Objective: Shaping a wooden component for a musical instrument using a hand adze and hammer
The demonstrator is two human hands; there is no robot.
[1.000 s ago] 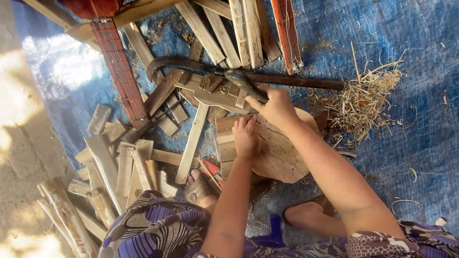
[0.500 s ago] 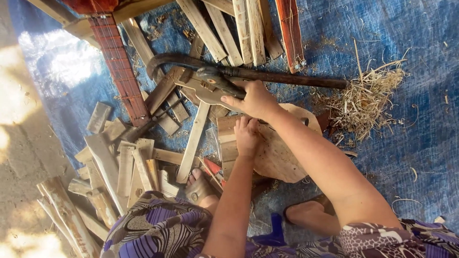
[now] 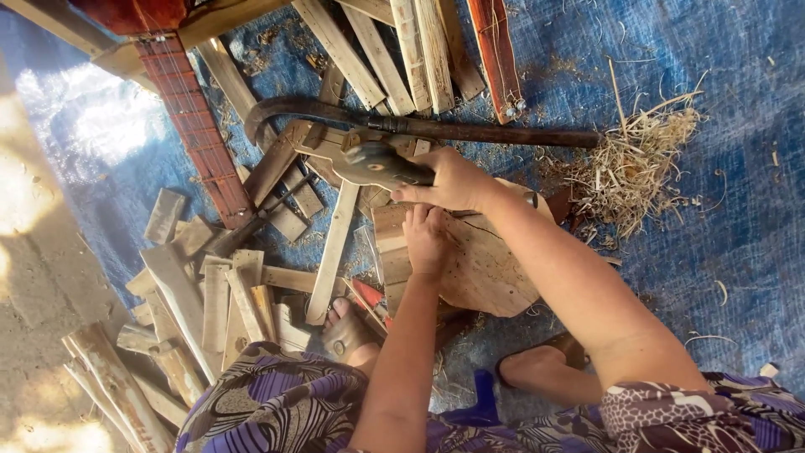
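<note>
My right hand is shut on a short tool with a broad grey head, which it holds just beyond the far edge of a round wooden block. My left hand presses its fingers on a pale wood piece at the block's left side. The two hands are close together, right above left. I cannot see the tool's handle, because my right palm covers it.
A long dark curved-blade tool lies across the blue tarp behind the hands. There are cut wood strips at left, planks at top, a red fretted neck, straw shavings at right, and my feet near the block.
My right hand has carried the grey-headed tool a little to the left, off the block's top. My left hand has stayed on the wood piece.
</note>
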